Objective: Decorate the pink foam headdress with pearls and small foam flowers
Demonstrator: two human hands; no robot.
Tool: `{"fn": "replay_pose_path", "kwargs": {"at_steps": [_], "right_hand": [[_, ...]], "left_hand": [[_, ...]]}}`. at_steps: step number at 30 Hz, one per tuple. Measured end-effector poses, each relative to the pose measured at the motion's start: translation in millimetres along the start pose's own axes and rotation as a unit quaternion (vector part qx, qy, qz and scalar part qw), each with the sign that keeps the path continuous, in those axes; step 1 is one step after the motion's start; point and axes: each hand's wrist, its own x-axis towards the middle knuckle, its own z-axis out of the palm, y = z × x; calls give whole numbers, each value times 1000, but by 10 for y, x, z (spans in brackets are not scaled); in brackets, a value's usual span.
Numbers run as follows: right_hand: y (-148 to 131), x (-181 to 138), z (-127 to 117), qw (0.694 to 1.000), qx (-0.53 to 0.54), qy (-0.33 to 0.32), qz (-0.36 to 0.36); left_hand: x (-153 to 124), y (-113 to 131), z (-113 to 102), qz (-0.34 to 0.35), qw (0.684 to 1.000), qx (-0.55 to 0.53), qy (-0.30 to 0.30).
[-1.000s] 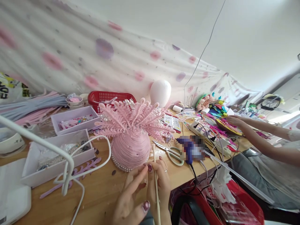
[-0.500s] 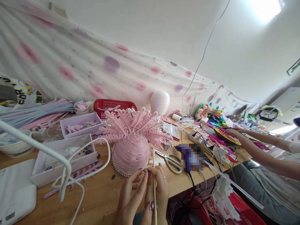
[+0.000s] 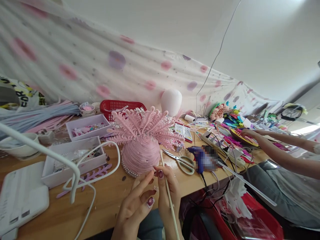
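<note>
My right hand (image 3: 167,193) is closed round a thin cream stick (image 3: 169,196) that runs from the pink dome down past the table edge. My left hand (image 3: 136,203) is beside it, fingers curled and fingertips meeting the right hand's fingers at the stick; something tiny may be pinched there, but I cannot make it out. Just beyond both hands stands a pink wound dome (image 3: 141,156) with a pearl rim and a crown of pink feathery fronds (image 3: 145,126).
Scissors (image 3: 181,161) and a blue glue gun (image 3: 200,160) lie right of the dome. Lilac trays (image 3: 75,163) of beads, a white cable (image 3: 100,175), a red basket (image 3: 120,106) and a white foam egg (image 3: 171,101) stand around. Another person's arm (image 3: 280,156) reaches over coloured scraps at right.
The stick has tilted, its top leaning left toward the dome. My left hand has dropped slightly lower and opened a little; the view shifted somewhat.
</note>
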Motion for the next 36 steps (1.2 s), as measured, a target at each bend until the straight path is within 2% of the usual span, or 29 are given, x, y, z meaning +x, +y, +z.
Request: {"fn": "replay_pose_path", "kwargs": {"at_steps": [3, 5, 9, 15, 17, 20, 27, 36], "right_hand": [[-36, 14, 16, 999, 32, 0, 21], [-54, 18, 14, 997, 61, 0, 42], [-68, 3, -11, 983, 150, -35, 99], [-55, -44, 7, 966, 208, -77, 133], [-59, -51, 25, 966, 208, -81, 134], [-81, -56, 47, 963, 207, -95, 142], [-179, -47, 117, 944, 254, -93, 189], [-195, 32, 179, 937, 275, -108, 185]], "left_hand": [[-3, -17, 10, -1, 999, -36, 23], [-3, -9, 34, 4, 997, -45, 64], [32, 72, 93, 35, 989, -4, 142], [138, 155, 119, 66, 993, 40, 95], [153, 142, 105, 52, 994, -2, 94], [147, 116, 81, -4, 992, -97, 77], [142, 76, 31, -83, 965, -250, 20], [222, 141, -10, -83, 954, -289, -10]]}}
